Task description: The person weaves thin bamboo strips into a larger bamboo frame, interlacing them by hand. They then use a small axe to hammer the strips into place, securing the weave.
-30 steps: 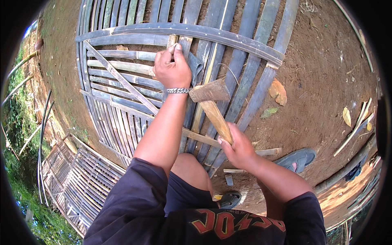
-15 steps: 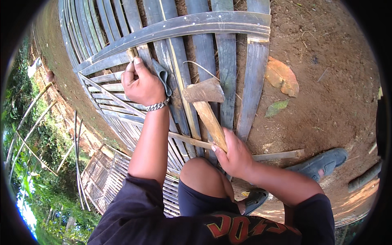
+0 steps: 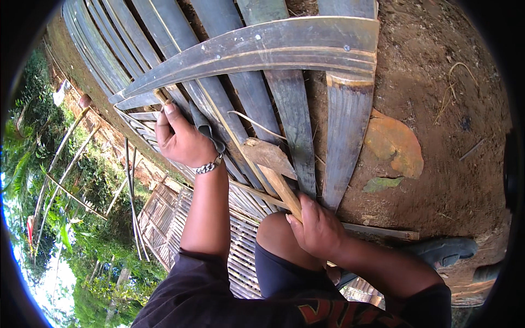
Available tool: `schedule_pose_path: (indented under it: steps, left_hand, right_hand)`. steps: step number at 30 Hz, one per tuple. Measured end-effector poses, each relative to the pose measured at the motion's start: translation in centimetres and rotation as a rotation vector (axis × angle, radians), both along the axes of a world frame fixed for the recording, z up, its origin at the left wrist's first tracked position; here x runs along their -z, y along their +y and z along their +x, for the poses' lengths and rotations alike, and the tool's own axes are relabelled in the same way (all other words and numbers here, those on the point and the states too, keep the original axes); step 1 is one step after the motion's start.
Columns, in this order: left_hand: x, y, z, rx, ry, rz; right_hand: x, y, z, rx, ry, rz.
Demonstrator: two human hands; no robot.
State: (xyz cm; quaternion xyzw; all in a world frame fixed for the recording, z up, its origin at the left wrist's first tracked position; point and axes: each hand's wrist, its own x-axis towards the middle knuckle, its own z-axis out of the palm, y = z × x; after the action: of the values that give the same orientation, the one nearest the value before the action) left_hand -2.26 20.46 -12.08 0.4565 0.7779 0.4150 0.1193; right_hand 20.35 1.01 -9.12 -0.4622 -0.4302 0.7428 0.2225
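My right hand (image 3: pixel 317 224) is wrapped round the wooden handle of a hatchet (image 3: pixel 285 192). Its worn, brownish head lies over the dark bamboo slats (image 3: pixel 290 98) in front of my right knee. Farther forward and to the left, my left hand (image 3: pixel 183 136) is closed, thumb on top, on a short piece of bamboo (image 3: pixel 160 96). The cut end of that piece shows beyond the thumb, close to the curved bamboo crosspiece (image 3: pixel 246 52); the rest is hidden by my fingers. A dark folded strip (image 3: pixel 212 136) sticks out beside my left wrist.
Brown soil with a large dry leaf (image 3: pixel 394 143) and a small green leaf (image 3: pixel 381 184) lies right of the slats. My sandal (image 3: pixel 445 250) rests at lower right. Bamboo poles (image 3: pixel 60 158) stand at left before greenery, with a woven bamboo panel (image 3: pixel 158 210) nearby.
The view has turned and come nearer the curved crosspiece. The hatchet head has tilted and sits lower in the picture. Both hands keep their holds.
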Motion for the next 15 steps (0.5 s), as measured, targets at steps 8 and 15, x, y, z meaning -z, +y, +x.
schedule_pose_path:
  steps: [8, 15]
  left_hand:
    - [-0.03, -0.15, -0.13, -0.002, 0.016, -0.021]
    - [-0.16, -0.15, 0.31, -0.005, 0.034, -0.017]
  right_hand:
    - [-0.11, 0.62, 0.25, -0.025, 0.009, -0.01]
    - [-0.02, 0.39, 0.16, -0.069, -0.037, 0.074]
